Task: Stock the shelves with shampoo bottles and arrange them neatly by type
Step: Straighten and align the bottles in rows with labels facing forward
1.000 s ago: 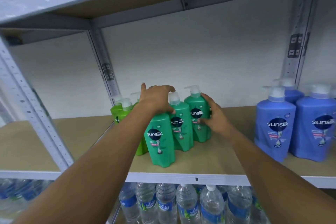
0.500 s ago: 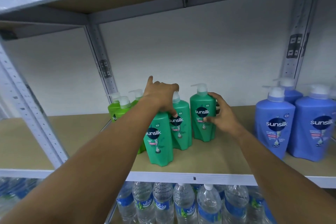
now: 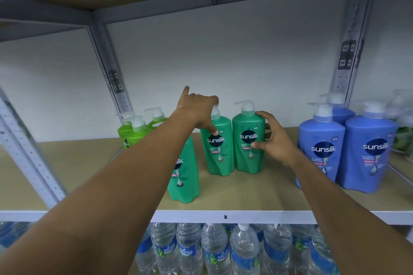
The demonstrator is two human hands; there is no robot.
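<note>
Lower tier, nearest: water bottles (image 3: 214, 250) in a row under the shelf's front edge (image 3: 225, 216). On the shelf board, front dark-green bottle (image 3: 184, 176) stands forward of the rest, its upper part hidden behind the left forearm. Behind it, middle dark-green bottle (image 3: 220, 152) and right dark-green bottle (image 3: 248, 143) stand upright, side by side, touching or nearly so. Left hand (image 3: 196, 109) reaches over the middle bottle's pump, one finger down on its front label, index finger raised; whether it truly grips the pump, cannot tell. Right hand (image 3: 271, 138) curls round the right bottle's side, thumb on the label, fingers behind. Lime-green bottles (image 3: 136, 129) cluster further back left; blue bottles (image 3: 321, 149) stand well apart to the right. Judgement: step in hand is squaring the dark-green group. To do it well, slide the bottles on their bases rather than tilt them, turn labels forward, then bring the front bottle into line. Risk: tall pump bottles tip easily if pushed high; the left forearm passes close over the front bottle.
</note>
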